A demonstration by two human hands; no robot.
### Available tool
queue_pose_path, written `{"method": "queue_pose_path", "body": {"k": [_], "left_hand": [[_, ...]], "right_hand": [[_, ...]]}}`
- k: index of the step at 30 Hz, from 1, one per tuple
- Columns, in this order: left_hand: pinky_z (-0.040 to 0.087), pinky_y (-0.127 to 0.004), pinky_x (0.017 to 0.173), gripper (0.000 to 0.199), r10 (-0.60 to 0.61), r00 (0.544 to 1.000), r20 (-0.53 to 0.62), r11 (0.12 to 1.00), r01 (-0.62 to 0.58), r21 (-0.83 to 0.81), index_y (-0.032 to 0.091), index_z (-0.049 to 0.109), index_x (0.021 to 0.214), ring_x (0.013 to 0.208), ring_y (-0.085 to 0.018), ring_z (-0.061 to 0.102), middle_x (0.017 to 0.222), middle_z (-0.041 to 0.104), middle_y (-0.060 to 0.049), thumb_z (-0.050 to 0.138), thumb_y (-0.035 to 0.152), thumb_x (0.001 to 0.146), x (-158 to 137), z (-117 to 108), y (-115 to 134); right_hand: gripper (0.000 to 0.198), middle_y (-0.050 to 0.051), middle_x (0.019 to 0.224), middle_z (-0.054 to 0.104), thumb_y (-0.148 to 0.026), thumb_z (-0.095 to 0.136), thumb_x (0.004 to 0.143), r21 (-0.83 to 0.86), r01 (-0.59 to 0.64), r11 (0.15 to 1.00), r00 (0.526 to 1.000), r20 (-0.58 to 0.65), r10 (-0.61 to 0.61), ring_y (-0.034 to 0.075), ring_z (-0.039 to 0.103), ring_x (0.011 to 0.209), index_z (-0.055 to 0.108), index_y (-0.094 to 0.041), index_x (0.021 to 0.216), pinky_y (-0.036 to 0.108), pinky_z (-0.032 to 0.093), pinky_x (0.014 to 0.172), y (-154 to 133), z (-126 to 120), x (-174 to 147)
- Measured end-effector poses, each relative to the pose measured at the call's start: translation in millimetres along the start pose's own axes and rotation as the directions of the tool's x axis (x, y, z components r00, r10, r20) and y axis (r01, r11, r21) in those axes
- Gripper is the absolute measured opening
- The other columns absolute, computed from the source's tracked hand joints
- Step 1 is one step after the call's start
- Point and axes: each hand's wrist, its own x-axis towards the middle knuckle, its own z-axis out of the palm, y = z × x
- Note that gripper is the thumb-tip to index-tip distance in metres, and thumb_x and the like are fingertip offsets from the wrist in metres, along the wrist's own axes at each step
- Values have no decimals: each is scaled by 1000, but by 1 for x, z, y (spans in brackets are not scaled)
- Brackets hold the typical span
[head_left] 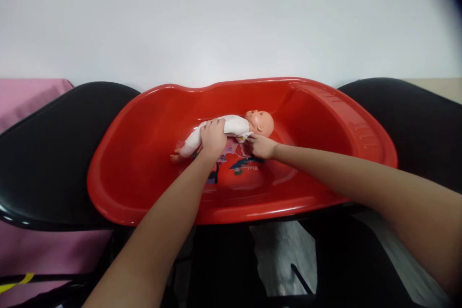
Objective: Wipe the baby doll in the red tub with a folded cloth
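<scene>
A baby doll [236, 125] in a white garment lies on its back in a red plastic baby bath [126, 163]. Its bald head points right, its bare feet left. Over the doll's middle, my left hand [214, 138] is closed, fingers wrapped across the white cloth. At the shoulder nearest me, my right hand [260, 146] pinches white cloth beside the doll's neck; the fingertips are partly hidden. Printed pictures [240, 166] show on the bath's floor under and in front of the doll.
The bath rests on a black, glossy surface [46, 163] reaching out on both sides. A pale wall [216, 19] stands behind it. Pink material [29, 96] lies at the left. Below the bath's near edge are dark shapes and grey flooring [285, 250].
</scene>
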Motion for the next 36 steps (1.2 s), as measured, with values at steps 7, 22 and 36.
{"method": "queue_pose_path", "body": {"k": [7, 22, 36], "left_hand": [[42, -41, 86, 31, -6, 1000, 2, 1000, 6, -10, 22, 60, 109, 107, -27, 55, 112, 66, -8, 40, 11, 89, -2, 0, 1], [43, -40, 92, 39, 14, 999, 44, 996, -10, -86, 24, 61, 120, 110, -27, 57, 118, 66, -7, 40, 13, 89, 5, 4, -4], [43, -40, 92, 42, -20, 998, 59, 986, 29, -164, 25, 63, 118, 109, -26, 58, 117, 67, -7, 42, 10, 85, 8, 3, -6]], "right_hand": [[24, 10, 86, 68, -17, 47, 92, 15, 160, 987, 982, -107, -158, 24, 56, 90, 69, -13, 84, 39, 35, 83, -30, -26, 11], [33, 17, 119, 62, -10, 39, 93, -111, 57, 992, 989, -126, -71, 26, 52, 114, 63, -6, 114, 42, 29, 104, -11, -13, 43], [27, 8, 98, 66, -19, 40, 98, -68, 346, 936, 890, -290, -351, 23, 52, 101, 66, -15, 92, 39, 35, 95, -57, -49, 37]]}}
